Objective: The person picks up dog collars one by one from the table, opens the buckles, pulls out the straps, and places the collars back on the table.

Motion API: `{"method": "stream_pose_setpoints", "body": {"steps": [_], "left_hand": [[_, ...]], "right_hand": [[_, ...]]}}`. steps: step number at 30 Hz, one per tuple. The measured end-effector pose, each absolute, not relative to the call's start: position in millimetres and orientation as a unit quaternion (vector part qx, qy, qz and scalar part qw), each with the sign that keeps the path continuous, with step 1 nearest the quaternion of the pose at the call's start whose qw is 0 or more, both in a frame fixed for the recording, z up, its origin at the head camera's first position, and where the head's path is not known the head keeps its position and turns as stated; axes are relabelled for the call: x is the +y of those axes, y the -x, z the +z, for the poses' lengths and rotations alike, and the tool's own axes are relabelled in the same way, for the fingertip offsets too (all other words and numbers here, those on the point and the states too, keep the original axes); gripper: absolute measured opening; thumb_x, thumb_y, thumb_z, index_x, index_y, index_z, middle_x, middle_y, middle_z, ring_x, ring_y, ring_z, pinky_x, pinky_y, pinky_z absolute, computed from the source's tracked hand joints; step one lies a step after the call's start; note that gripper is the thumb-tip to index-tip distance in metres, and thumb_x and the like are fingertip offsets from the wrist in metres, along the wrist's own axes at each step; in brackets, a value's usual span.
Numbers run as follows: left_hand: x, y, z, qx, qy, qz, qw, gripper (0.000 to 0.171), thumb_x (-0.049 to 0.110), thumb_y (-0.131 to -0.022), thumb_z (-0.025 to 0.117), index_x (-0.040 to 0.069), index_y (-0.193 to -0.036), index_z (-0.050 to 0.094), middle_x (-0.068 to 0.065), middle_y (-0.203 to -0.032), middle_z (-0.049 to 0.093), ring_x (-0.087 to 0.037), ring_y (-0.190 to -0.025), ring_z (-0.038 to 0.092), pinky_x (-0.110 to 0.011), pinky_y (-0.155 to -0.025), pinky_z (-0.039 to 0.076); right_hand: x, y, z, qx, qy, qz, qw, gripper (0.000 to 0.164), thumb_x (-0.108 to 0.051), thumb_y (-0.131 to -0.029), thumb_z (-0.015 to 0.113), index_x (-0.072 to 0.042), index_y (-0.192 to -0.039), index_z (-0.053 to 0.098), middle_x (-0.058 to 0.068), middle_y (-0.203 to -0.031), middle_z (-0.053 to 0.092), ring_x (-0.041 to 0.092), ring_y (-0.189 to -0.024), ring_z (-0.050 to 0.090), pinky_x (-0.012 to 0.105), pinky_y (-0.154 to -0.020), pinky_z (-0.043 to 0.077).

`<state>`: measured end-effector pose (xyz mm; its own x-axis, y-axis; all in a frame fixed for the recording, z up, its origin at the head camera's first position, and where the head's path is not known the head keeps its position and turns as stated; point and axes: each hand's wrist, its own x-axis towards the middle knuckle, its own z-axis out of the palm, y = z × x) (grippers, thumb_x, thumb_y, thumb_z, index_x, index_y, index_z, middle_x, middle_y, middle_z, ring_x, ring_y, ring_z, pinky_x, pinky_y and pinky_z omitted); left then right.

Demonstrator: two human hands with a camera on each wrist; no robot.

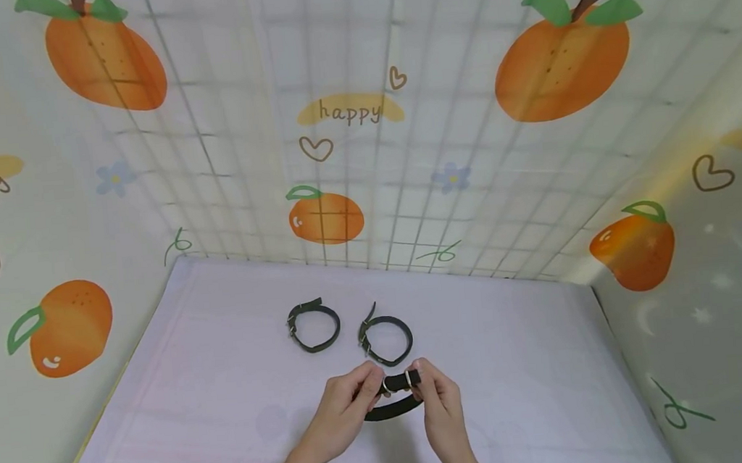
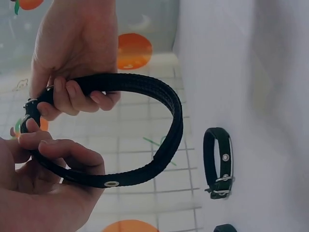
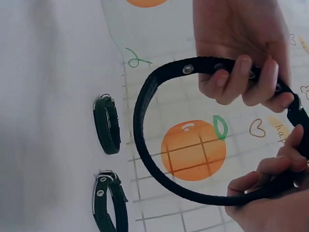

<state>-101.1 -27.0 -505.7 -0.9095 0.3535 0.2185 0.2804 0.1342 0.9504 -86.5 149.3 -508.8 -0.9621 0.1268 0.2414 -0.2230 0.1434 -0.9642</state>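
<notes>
Both hands hold a black buckled collar [image 1: 393,409] above the table, its band closed in a loop. My left hand [image 1: 342,413] pinches it left of the metal buckle, thumb on top. At the other side of the buckle, my right hand [image 1: 442,404] pinches the strap end between thumb and fingers. Seen from the left wrist, the collar [image 2: 169,140] forms a wide ring with a metal eyelet in its band. More eyelets run along the collar [image 3: 145,96] in the right wrist view, partly covered by left-hand fingers.
Two similar dark buckled collars lie looped beyond the hands: a left collar [image 1: 337,328] and a right collar [image 1: 410,339], the latter close to the fingertips. The pale table [image 1: 525,365] is bordered by fruit-printed cloth walls [image 1: 474,216] at the back and both sides.
</notes>
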Motion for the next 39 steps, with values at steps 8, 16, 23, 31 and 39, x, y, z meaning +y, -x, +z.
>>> {"method": "stream_pose_setpoints", "body": {"steps": [8, 16, 23, 31, 39], "left_hand": [[-32, 106, -510, 0.724, -0.204, 0.656, 0.065, 0.035, 0.022, -0.117, 0.047, 0.01, -0.088, 0.063, -0.004, -0.066, 0.047, 0.004, -0.06, 0.041, -0.016, -0.053, 0.032], [-37, 111, -518, 0.668, -0.174, 0.715, 0.111, 0.04, 0.026, -0.118, 0.041, -0.002, -0.095, 0.056, 0.001, -0.074, 0.045, -0.001, -0.064, 0.043, -0.015, -0.059, 0.036], [-46, 123, -526, 0.565, -0.094, 0.81, 0.129, 0.039, 0.038, -0.116, 0.04, 0.002, -0.104, 0.049, 0.004, -0.079, 0.046, -0.008, -0.066, 0.054, -0.019, -0.066, 0.049], [-72, 157, -538, 0.491, 0.04, 0.866, 0.082, 0.032, 0.025, -0.115, 0.054, 0.007, -0.141, 0.05, 0.0, -0.114, 0.07, -0.013, -0.089, 0.077, -0.028, -0.093, 0.063], [-101, 194, -554, 0.435, 0.096, 0.895, -0.007, 0.03, 0.026, -0.113, 0.056, 0.017, -0.137, 0.042, -0.003, -0.137, 0.07, -0.015, -0.117, 0.078, -0.037, -0.11, 0.059]], "right_hand": [[153, 89, -505, -0.674, 0.018, 0.731, 0.104, 0.046, -0.02, -0.118, 0.042, 0.003, -0.078, 0.044, -0.003, -0.072, 0.036, 0.012, -0.072, 0.038, 0.03, -0.068, 0.036], [168, 93, -505, -0.633, 0.047, 0.769, 0.074, 0.05, -0.038, -0.119, 0.039, -0.006, -0.08, 0.04, -0.001, -0.074, 0.033, 0.013, -0.075, 0.036, 0.031, -0.077, 0.038], [190, 106, -516, -0.6, 0.058, 0.798, 0.008, 0.043, -0.047, -0.116, 0.039, -0.008, -0.101, 0.048, -0.006, -0.071, 0.034, 0.017, -0.072, 0.029, 0.027, -0.083, 0.043], [216, 142, -523, -0.544, 0.11, 0.832, 0.007, 0.042, -0.047, -0.115, 0.046, -0.014, -0.138, 0.055, -0.014, -0.097, 0.049, 0.003, -0.074, 0.044, 0.023, -0.087, 0.048], [235, 182, -535, -0.5, 0.175, 0.846, 0.055, 0.038, -0.041, -0.116, 0.042, -0.019, -0.147, 0.043, -0.013, -0.146, 0.056, 0.006, -0.125, 0.058, 0.035, -0.124, 0.044]]}}
